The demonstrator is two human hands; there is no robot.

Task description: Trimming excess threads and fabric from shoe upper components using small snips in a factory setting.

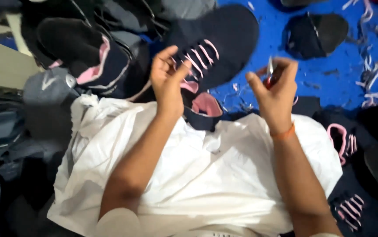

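My left hand (pixel 168 77) grips a dark navy shoe upper (pixel 224 39) with pink laces and a pink lining, holding it by the lace area above my lap. My right hand (pixel 274 90) is closed on a small pair of scissors (pixel 269 70) with a red grip and a thin metal tip pointing up. An orange band circles that wrist. The scissors sit a short way to the right of the upper and do not touch it. A white cloth (pixel 206 175) covers my lap under both forearms.
A pile of dark and pink shoe uppers (pixel 88 52) lies at the upper left. More uppers (pixel 316 33) rest on the blue sheet (pixel 342 83), which is strewn with pink and white thread scraps. Other dark and pink pieces (pixel 351 145) sit at the right edge.
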